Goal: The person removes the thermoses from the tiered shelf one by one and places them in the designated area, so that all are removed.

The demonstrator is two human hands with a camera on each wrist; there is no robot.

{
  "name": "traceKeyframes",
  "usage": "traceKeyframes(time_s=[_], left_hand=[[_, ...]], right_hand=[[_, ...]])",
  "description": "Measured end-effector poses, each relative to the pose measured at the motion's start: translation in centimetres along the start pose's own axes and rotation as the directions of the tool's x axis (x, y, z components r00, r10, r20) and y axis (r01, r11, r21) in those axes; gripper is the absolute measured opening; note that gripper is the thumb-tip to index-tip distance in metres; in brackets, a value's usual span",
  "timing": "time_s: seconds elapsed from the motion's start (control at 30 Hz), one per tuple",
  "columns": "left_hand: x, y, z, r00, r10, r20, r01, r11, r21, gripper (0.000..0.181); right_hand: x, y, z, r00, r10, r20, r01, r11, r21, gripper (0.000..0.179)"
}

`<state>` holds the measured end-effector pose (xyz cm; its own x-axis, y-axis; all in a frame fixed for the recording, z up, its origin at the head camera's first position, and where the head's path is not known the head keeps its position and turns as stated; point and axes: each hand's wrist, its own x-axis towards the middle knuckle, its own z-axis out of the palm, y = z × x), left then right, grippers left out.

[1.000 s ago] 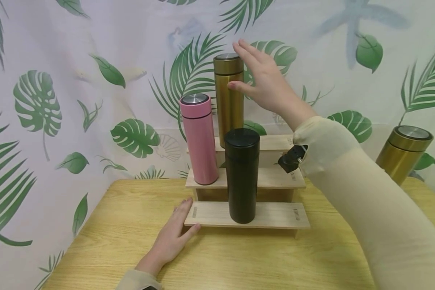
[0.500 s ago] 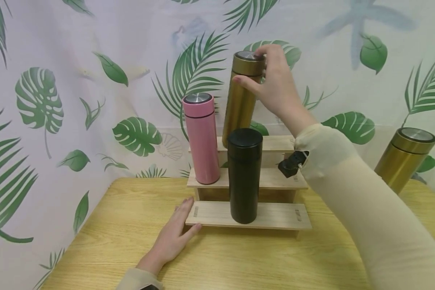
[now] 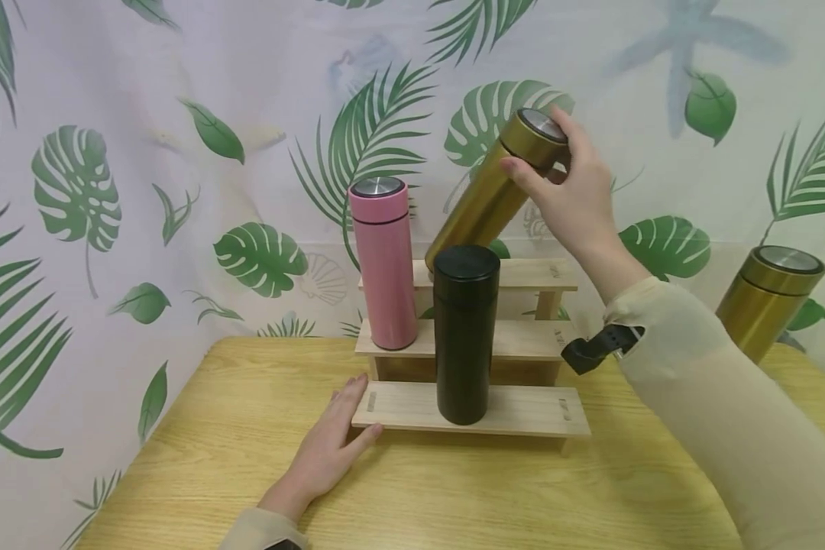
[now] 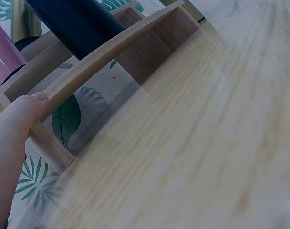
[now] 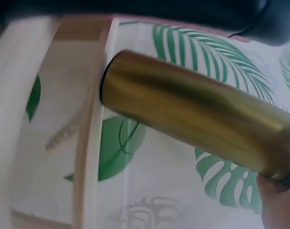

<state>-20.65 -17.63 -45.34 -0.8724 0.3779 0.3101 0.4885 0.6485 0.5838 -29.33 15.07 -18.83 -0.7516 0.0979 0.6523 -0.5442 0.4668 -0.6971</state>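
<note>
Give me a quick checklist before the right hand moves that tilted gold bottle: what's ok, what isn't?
1. Right hand gripping the tilted gold bottle near its top: ok.
2. That bottle upright: not ok; its top leans right.
3. Its base off the top shelf: cannot tell.
4. Left hand touching the left end of the bottom shelf: ok.
5. Pink bottle upright on the middle shelf: ok.
6. Black bottle upright on the bottom shelf: ok.
</note>
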Motion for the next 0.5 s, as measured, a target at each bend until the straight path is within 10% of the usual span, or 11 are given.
traceKeyframes(time_s=[0.2,0.5], left_hand=[[0.0,0.1,-0.1,1.0,-0.013,0.01,0.013,1.0,-0.003,0.074],[0.0,0.2,-0.1,1.0,-0.007,0.007,0.007,1.0,-0.004,0.074]], right_hand=[[-1.4,0.6,-1.0,0.992,0.083,-0.1,-0.053,0.961,0.271,0.075],[-2.6,-0.3,-3.2,0.954,-0.082,-0.287,0.186,0.917,0.354,0.064]])
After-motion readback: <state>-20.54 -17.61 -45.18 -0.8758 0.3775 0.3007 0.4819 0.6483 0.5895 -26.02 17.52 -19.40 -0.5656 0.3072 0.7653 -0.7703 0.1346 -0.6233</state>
